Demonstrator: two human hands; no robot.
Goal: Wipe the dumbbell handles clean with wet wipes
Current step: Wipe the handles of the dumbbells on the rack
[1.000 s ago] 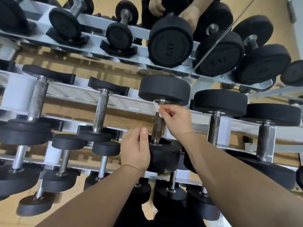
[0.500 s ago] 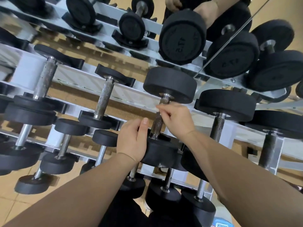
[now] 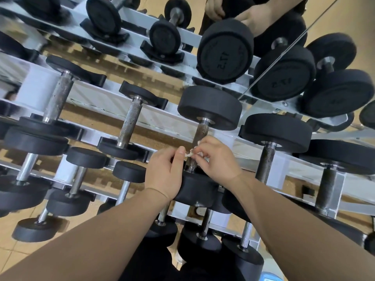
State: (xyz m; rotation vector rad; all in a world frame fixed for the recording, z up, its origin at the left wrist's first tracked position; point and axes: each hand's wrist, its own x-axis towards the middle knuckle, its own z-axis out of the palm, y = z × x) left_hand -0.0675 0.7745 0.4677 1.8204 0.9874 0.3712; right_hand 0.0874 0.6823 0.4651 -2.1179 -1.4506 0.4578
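Dumbbell (image 3: 209, 110) sits on the middle rack (image 3: 158, 120) rail at scene centre. Its long axis runs near to far, with the far end leaning slightly right. Left hand (image 3: 165, 175) grips the near head (image 3: 194, 189), thumb beside the wipe. Right hand (image 3: 218, 157) has slid down the handle (image 3: 200, 134) from far end to near, pinching the wipe (image 3: 189, 153) against it. One pass likely done.

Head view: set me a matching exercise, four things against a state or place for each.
Things:
1 wipe
2 left hand
3 right hand
4 handle

States:
a rough grey metal
b holds the near weight
c white, crumpled
d pinches the wipe

Pairs: 1-c, 2-b, 3-d, 4-a
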